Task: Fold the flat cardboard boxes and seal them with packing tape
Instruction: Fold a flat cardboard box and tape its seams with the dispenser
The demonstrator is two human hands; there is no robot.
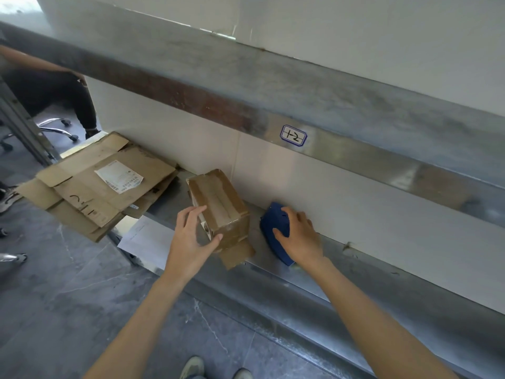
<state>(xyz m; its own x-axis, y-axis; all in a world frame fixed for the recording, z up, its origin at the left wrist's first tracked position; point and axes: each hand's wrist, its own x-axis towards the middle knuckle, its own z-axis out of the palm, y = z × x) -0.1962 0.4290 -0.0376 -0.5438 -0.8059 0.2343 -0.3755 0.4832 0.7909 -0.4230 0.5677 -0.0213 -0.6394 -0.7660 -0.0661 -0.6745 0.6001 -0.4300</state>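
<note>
- At frame centre, on the metal counter [341,259], I see the folded cardboard box [218,198] with brown tape along its top.
- My left hand [188,239] holds its near left corner, thumb and fingers clamped either side.
- Just right of it, my right hand [300,236] grips the blue tape dispenser [274,217], fingers curled over it.
- At mid left, a stack of flat cardboard boxes [90,198] overhangs the counter edge.

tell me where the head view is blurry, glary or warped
Head view: top-left corner blown out and hazy; the upper shelf carries smeared reflections right of the label; the wide lens tilts and bows shelf lines; the left hand on the taped box and right hand on the blue tape dispenser read sharp.
</note>
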